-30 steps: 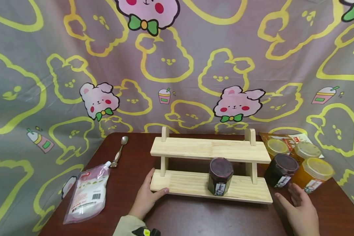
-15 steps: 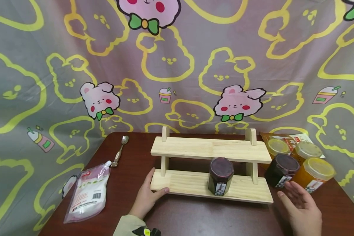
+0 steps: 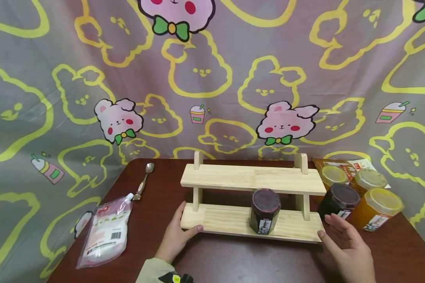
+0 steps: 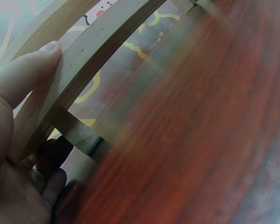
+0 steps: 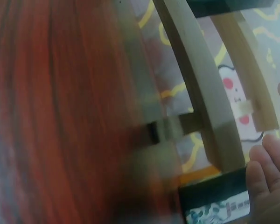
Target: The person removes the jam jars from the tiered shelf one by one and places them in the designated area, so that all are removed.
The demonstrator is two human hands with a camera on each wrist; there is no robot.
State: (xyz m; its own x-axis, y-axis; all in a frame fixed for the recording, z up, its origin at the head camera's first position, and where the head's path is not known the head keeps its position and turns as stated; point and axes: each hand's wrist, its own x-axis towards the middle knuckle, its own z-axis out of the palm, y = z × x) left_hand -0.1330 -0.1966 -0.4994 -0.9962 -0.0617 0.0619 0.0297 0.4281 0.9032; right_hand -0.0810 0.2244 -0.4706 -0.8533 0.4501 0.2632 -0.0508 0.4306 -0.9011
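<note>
A two-tier wooden shelf (image 3: 226,220) stands on the table. My left hand (image 3: 176,239) grips the left end of its lower board; in the left wrist view the thumb (image 4: 49,53) lies on the wood. A dark purple jar (image 3: 265,212) with a label is upright on that board, right of centre. At the right end my right hand (image 3: 350,249) is held with relaxed fingers beside the board's corner, in front of a second dark jar (image 3: 340,198). In the right wrist view its fingers (image 5: 257,179) are close to the board's end; contact is hard to tell.
Yellow-orange jars (image 3: 379,208) cluster at the right, with a flat orange-brown packet (image 3: 347,169) behind. On the left lie a spouted pouch (image 3: 108,232) and a spoon (image 3: 144,182). A patterned curtain (image 3: 226,78) hangs behind the table (image 3: 262,259).
My right hand has shifted left, from in front of the jars to the shelf's right end. The left hand and the shelf have stayed in place.
</note>
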